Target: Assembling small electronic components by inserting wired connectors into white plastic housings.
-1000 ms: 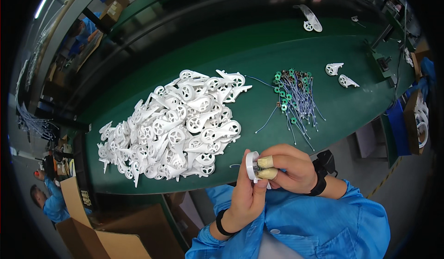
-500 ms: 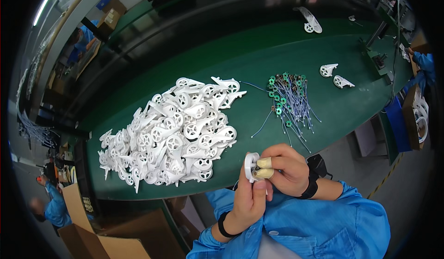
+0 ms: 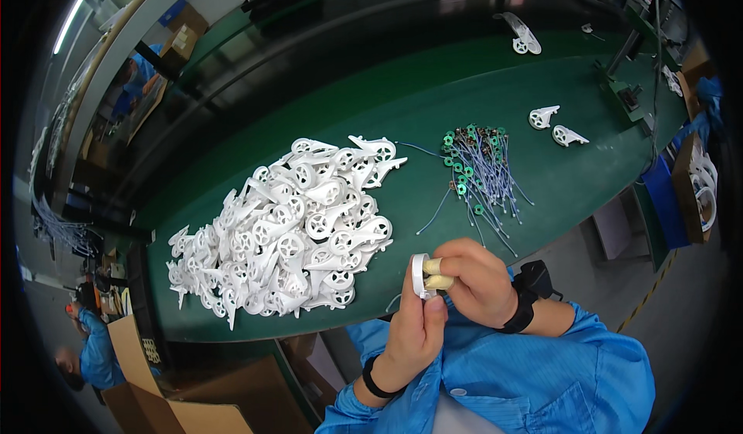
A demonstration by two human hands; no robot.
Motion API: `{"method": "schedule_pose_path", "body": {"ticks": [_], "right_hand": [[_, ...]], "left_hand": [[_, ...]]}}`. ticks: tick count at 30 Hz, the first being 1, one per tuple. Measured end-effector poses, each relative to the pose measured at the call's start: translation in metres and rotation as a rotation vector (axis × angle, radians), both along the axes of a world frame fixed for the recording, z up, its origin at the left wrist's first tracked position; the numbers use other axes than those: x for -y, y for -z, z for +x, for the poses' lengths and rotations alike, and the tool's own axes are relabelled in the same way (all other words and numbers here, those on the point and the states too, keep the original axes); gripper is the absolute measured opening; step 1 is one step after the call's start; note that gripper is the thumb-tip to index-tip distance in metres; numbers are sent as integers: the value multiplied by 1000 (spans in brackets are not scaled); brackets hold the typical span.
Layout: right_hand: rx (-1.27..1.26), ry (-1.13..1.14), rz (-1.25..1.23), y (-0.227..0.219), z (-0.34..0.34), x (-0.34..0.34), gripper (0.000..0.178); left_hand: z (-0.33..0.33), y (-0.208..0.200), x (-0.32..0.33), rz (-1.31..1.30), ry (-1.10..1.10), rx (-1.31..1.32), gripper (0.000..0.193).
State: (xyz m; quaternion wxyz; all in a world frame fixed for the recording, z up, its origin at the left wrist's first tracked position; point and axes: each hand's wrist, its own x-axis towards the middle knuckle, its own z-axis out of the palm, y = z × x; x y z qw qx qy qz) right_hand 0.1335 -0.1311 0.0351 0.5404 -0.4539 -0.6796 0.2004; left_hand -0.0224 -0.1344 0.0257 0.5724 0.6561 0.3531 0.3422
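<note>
My left hand (image 3: pixel 416 332) is closed around a round white plastic housing (image 3: pixel 419 273) held up on its edge at the table's front edge. My right hand (image 3: pixel 477 285) is closed, its thumb and a finger in pale yellow finger cots pressed into the housing's open side. What these fingertips pinch inside is hidden. A thin blue-grey wire (image 3: pixel 392 303) sticks out left of my left hand. Beyond my hands lies a bundle of blue-grey wires (image 3: pixel 489 172) with small green ring-shaped boards at their ends. To the left is a large heap of similar white housings (image 3: pixel 290 229), with spoked wheel shapes and tapered arms.
Two white housings (image 3: pixel 556 126) lie right of the wires on the green table (image 3: pixel 433 116). A longer white part (image 3: pixel 523 37) rests farther back. A green metal fixture (image 3: pixel 625 99) stands at the right. An open cardboard box (image 3: pixel 166 403) is below left, near a person in blue (image 3: pixel 97 349).
The white housing has turned more edge-on in my hands, and my right fingertips sit deeper against it. The whole view has shifted slightly.
</note>
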Motion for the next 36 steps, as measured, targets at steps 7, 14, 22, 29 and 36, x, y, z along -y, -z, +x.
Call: {"method": "schedule_pose_path", "body": {"ticks": [7, 14, 22, 29, 36], "right_hand": [[59, -83, -47, -13, 4, 0, 26], [6, -91, -139, -13, 3, 5, 29], [56, -6, -49, -6, -2, 2, 30], [107, -13, -31, -12, 1, 2, 27], [51, -68, -44, -7, 1, -1, 26]], "left_hand": [[-3, -6, -5, -362, 46, 381, 42], [1, -2, -3, -431, -12, 492, 37], [6, 0, -1, -336, -132, 307, 42], [2, 10, -1, -111, -108, 206, 40], [-4, 12, 0, 2, -105, 100, 36]]}}
